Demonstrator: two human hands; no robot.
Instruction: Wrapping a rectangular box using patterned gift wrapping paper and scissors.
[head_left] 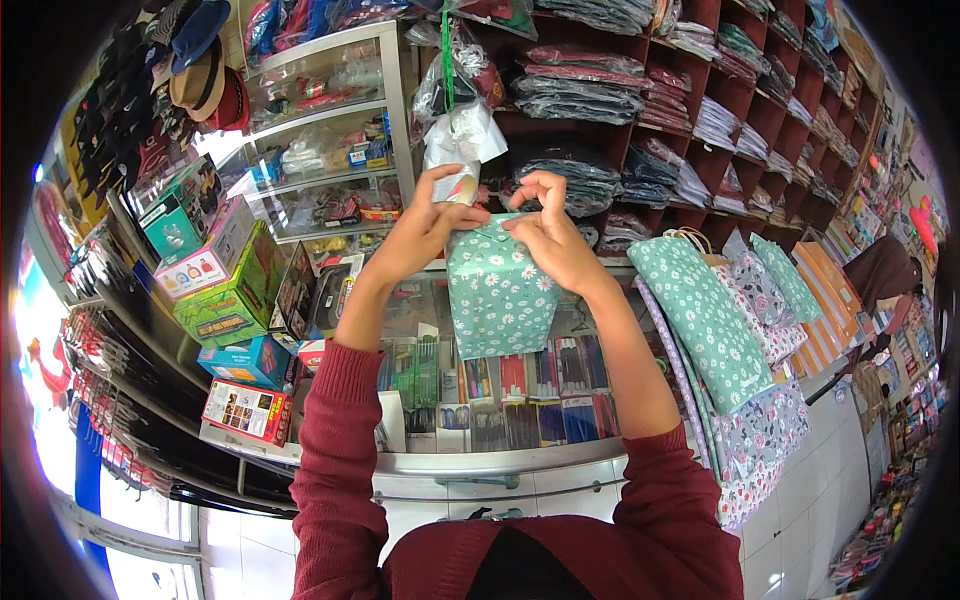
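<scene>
In front of me a green package with white daisies [505,290], boxy or bag-like, stands over the glass counter. My left hand [442,215] is closed at its upper left corner, thumb and fingers pinching the top edge. My right hand [550,232] is at the upper right corner, its thumb on the package and its index finger bent in a pinch; what lies between those fingertips is too small to make out. A thin dark line, perhaps a cord, runs across the package's top near both hands. Just beyond the left fingers hangs whitish plastic [465,140].
Pens and small goods fill the glass counter [420,460] below. To the right lie green daisy-print bags [700,320] and floral ones [770,425]. Stacked boxes [230,290] stand left. Shelves of plastic-wrapped clothes [580,85] rise behind, beside a glass cabinet [325,120].
</scene>
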